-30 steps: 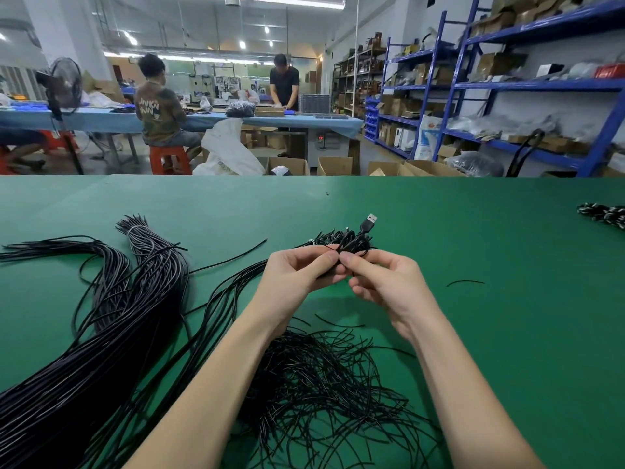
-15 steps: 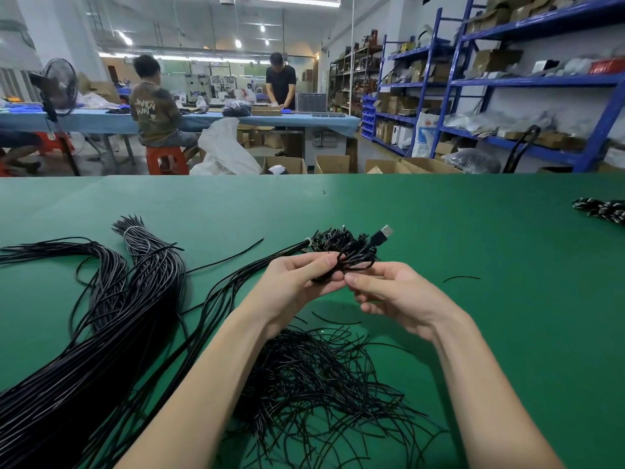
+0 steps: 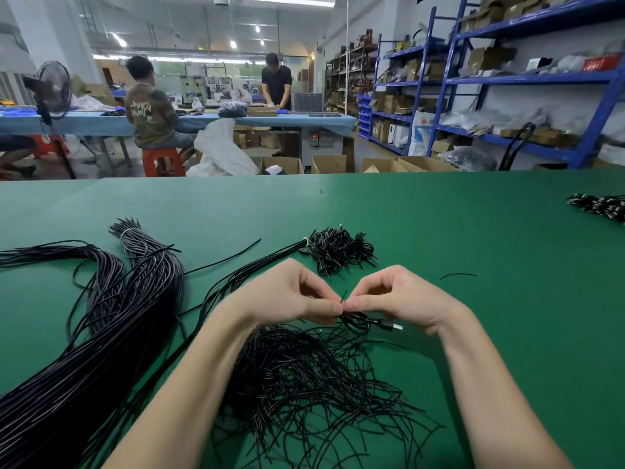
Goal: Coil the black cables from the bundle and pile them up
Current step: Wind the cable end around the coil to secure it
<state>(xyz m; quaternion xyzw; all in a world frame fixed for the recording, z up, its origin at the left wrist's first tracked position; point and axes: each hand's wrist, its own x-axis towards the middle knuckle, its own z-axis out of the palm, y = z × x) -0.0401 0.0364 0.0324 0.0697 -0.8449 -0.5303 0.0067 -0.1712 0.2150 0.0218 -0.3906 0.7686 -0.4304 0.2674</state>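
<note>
Left hand (image 3: 287, 294) and right hand (image 3: 402, 299) meet fingertip to fingertip mid-table, both pinching one small coiled cable (image 3: 363, 322); its plug sticks out right, under the right fingers. Bundle (image 3: 84, 350) lies at left edge, loose ends (image 3: 304, 377) under wrists, table (image 3: 473, 231) green.

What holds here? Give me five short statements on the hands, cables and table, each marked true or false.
1. Both hands pinch one black cable: left hand, right hand, cable. True.
2. The cable's plug points toward the far tied bundle. False: it sticks out under the right hand.
3. The table is green. True.
4. The left grip is empty. False: it pinches the cable.
5. Loose black wire ends lie under the forearms. True.
</note>
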